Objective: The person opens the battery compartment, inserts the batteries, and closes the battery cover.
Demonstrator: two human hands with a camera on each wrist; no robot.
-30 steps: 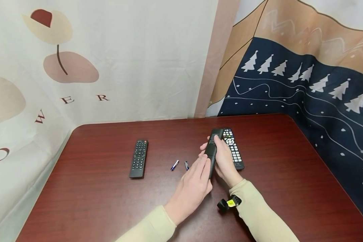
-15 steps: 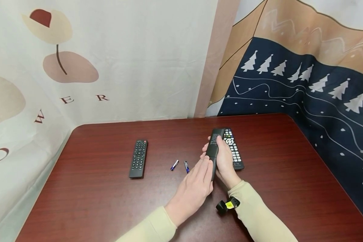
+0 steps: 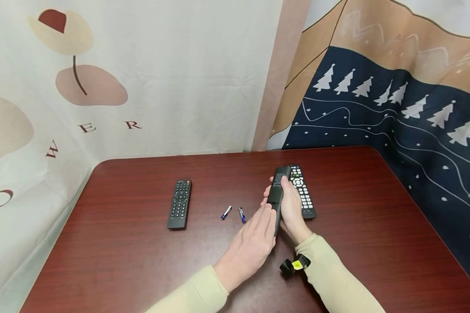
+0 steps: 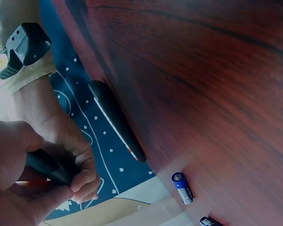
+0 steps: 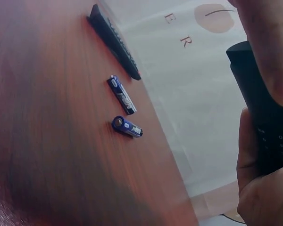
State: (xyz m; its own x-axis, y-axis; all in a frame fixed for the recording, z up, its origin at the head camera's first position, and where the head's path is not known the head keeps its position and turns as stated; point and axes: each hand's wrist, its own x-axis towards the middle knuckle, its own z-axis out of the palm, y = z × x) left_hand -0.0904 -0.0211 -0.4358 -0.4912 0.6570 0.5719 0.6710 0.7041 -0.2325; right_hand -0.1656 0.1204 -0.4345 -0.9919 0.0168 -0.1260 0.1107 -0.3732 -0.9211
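Note:
A black remote control is held tilted above the table, its back with the printed label facing up. My right hand grips it along the side, thumb lying on the back. At its near end, my left hand lays its fingers across the lower back, by a seam line; the left wrist view has that end between thumb and fingers. Fingers cover much of the lower part. In the right wrist view, the remote's button side shows partly. Two blue-and-silver batteries, one beside another, lie left of the hands.
A second black remote lies buttons up on the left of the dark red table. Another, with white buttons, lies right behind the held one. Printed cloths hang behind the table and along its right side.
Both hands and the held remote have shifted slightly right and toward me since a second ago. The batteries and the other remotes stay in place.

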